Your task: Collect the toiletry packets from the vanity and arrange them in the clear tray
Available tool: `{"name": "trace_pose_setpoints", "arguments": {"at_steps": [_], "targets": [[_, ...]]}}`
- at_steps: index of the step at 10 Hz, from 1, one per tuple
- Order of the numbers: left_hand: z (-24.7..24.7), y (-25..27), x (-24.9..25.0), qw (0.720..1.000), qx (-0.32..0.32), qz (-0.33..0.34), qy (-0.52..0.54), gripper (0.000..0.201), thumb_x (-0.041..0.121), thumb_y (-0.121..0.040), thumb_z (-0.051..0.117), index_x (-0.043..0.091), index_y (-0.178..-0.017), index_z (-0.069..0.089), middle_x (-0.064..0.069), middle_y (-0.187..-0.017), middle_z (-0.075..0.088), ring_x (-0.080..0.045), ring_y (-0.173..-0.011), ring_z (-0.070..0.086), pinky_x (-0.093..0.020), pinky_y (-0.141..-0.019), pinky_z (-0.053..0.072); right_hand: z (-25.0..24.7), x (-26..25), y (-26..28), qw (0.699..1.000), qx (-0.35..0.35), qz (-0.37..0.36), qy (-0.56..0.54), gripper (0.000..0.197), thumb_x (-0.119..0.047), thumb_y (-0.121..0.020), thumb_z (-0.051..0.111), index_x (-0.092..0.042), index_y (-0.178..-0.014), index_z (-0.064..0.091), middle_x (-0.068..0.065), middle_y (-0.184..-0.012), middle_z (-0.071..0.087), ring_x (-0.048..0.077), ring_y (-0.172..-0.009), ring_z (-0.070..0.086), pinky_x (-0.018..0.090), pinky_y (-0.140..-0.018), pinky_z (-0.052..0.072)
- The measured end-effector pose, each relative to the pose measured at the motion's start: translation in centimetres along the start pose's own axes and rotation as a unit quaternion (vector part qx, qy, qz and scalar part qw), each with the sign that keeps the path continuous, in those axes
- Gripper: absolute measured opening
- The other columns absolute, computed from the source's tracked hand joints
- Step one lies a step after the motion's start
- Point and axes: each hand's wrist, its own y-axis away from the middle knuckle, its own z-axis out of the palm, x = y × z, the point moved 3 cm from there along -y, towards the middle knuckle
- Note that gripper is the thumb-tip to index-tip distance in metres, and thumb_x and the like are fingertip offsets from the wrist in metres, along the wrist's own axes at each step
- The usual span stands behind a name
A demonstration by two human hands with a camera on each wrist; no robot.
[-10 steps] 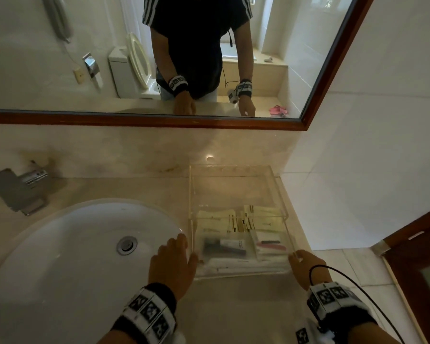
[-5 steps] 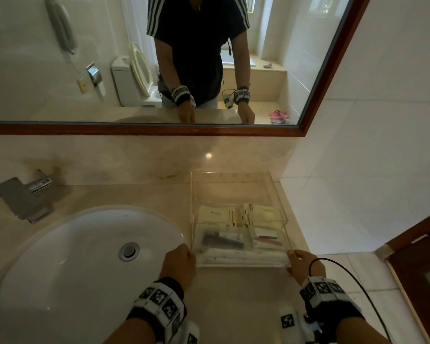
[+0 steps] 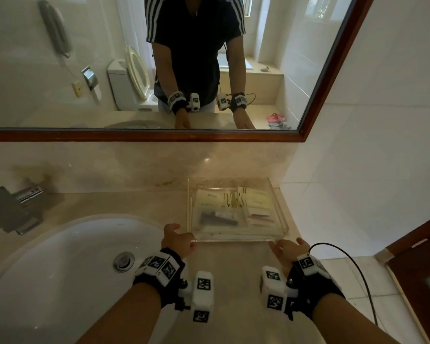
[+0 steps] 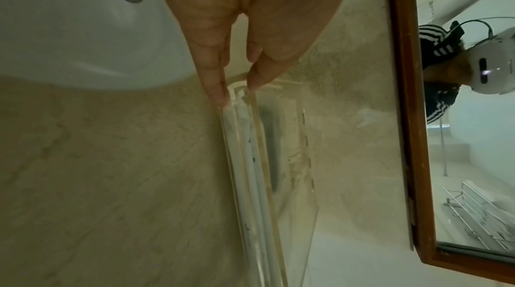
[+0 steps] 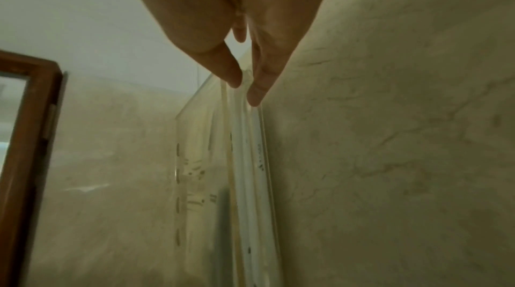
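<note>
With the sink [image 3: 67,256] at its left, the left hand [image 3: 178,242] pinches the near left corner of the clear tray [image 3: 233,240] on the table [image 3: 230,265], toiletry packets [image 3: 233,204] lying flat inside just ahead of both hands, and the right hand [image 3: 289,252] pinches the near right corner.

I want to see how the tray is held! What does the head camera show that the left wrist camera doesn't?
Only the head view: the right hand, the faucet, and the packets seen from above. Only the left wrist view: fingertips pinching a corner of the clear tray, up close. Both: the left hand, the tray and the sink.
</note>
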Motion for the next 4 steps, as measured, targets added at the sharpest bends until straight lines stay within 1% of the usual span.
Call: {"name": "trace_pose_setpoints", "arguments": {"at_steps": [1, 2, 3, 4], "targets": [[0.5, 0.0, 0.9, 1.000, 0.024, 0.016, -0.011, 0.062, -0.002, -0.075, 0.063, 0.020, -0.127, 0.036, -0.028, -0.131, 0.044, -0.043, -0.112, 0.055, -0.044, -0.074, 0.058, 0.3, -1.2, 1.1, 0.984, -0.004, -0.068, 0.163, 0.042, -0.037, -0.100, 0.023, -0.022, -0.132, 0.046, -0.002, -0.139, 0.053, 0.009, -0.132, 0.043, 0.034, -0.120, 0.006], [1.2, -0.6, 2.0, 0.995, 0.029, 0.060, -0.079, 0.057, 0.000, -0.086, 0.055, 0.019, -0.135, 0.032, -0.024, -0.137, 0.037, -0.033, -0.097, 0.055, -0.021, -0.035, 0.047, 0.6, -2.1, 1.0, 0.984, 0.019, -0.090, 0.153, 0.042, -0.034, -0.101, 0.022, -0.020, -0.128, 0.051, -0.005, -0.135, 0.056, 0.004, -0.128, 0.047, 0.031, -0.119, 0.008], [1.2, -0.9, 1.7, 0.990, 0.018, 0.075, -0.122, 0.057, 0.000, -0.086, 0.054, 0.019, -0.135, 0.032, -0.024, -0.137, 0.038, -0.033, -0.095, 0.055, -0.025, -0.045, 0.053, 1.1, -1.1, -0.4, 0.997, -0.010, -0.003, -0.083, 0.036, -0.019, -0.098, 0.039, -0.017, -0.134, 0.043, 0.003, -0.133, 0.057, 0.000, -0.102, 0.064, 0.034, -0.116, 0.027], [0.8, 0.0, 2.1, 0.963, -0.013, 0.119, -0.243, 0.059, 0.007, -0.087, 0.054, 0.017, -0.139, 0.028, -0.020, -0.142, 0.036, -0.035, -0.114, 0.053, -0.044, -0.094, 0.052, 1.2, 0.0, -2.0, 0.986, -0.028, -0.010, -0.165, 0.062, 0.002, -0.082, 0.058, -0.013, -0.137, 0.033, 0.025, -0.127, 0.053, 0.027, -0.088, 0.061, 0.045, -0.081, 0.055]]}}
